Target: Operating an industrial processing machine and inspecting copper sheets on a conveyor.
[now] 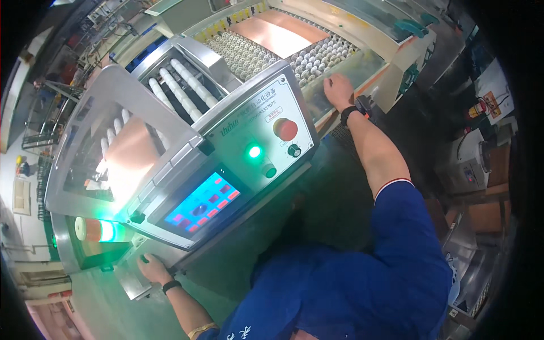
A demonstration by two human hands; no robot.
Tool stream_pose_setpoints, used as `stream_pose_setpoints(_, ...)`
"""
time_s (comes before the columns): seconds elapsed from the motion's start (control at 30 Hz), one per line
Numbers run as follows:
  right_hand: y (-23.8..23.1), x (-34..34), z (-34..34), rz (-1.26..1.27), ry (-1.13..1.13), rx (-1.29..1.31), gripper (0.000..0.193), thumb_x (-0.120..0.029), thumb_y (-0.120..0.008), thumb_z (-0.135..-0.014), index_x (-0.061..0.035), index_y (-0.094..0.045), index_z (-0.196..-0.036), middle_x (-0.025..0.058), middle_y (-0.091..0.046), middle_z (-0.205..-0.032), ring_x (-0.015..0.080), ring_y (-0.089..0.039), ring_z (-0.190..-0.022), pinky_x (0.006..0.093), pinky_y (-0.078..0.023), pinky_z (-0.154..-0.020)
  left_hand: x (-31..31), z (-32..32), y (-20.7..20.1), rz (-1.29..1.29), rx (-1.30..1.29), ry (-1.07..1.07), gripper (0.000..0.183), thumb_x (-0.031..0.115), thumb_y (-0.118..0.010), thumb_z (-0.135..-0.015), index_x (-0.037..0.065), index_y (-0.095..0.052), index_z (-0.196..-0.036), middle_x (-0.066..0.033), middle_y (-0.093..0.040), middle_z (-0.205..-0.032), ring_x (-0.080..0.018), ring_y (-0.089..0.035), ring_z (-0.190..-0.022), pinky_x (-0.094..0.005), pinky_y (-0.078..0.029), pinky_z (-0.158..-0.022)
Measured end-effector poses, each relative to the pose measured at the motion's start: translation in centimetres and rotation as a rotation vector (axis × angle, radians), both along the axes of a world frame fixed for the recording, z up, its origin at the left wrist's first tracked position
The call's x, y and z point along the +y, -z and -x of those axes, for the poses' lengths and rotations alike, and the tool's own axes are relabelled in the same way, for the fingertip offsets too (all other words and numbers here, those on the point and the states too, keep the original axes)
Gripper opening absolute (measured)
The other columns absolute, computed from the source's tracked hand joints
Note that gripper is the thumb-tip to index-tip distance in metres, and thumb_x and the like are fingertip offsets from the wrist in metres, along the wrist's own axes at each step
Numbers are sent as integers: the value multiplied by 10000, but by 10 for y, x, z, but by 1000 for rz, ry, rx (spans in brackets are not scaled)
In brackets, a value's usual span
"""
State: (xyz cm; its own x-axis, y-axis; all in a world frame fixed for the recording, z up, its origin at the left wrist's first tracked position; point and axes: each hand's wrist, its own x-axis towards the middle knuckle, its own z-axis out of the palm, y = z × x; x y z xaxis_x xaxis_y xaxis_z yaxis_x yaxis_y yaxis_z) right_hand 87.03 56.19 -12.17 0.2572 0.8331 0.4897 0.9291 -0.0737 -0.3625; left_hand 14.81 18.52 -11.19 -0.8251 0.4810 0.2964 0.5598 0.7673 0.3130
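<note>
My left hand (153, 269) rests on the metal ledge at the lower left of a machine, its thumb apart from the fingers and nothing held. At the upper right, my right hand (339, 90) lies on the side rail of a roller conveyor (245, 54), with its fingers loosely bent and partly hidden. Copper-coloured sheets (277, 33) lie on the conveyor's small wheels. Between my hands stands a tilted control panel (258, 133) with a lit blue touch screen (204, 202), a red mushroom button (285, 130), a glowing green lamp (255, 152) and a black knob (294, 150).
Behind the panel, a raised clear cover (122, 85) leans over white rollers (178, 90) and another copper-coloured sheet (133, 147). A green-lit signal light (99, 230) juts out at the left. Grey cabinets (464, 164) stand at the right.
</note>
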Motion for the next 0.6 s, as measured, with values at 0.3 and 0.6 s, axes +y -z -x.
stream_pose_setpoints(0.3,-5,-3,7,-27,-13,-27,312,-279,-557,-959,-7,-654,-841,216,-666,-967,438,-598,-974,534,-484,-870,-2,3,3,-21,2,3,514,333,-549,-997,-22,-594,-1366,-228,-599,-1407,-398,-562,-1293,-466,-432,-1085)
stream_pose_setpoints(0.6,-1,-1,-1,-48,-23,-34,295,-276,-582,-948,-10,-639,-833,213,-659,-949,435,-600,-956,532,-481,-853,0,-2,0,-28,-27,-11,502,310,-564,-995,-25,-588,-1369,-230,-602,-1401,-399,-566,-1289,-460,-436,-1082)
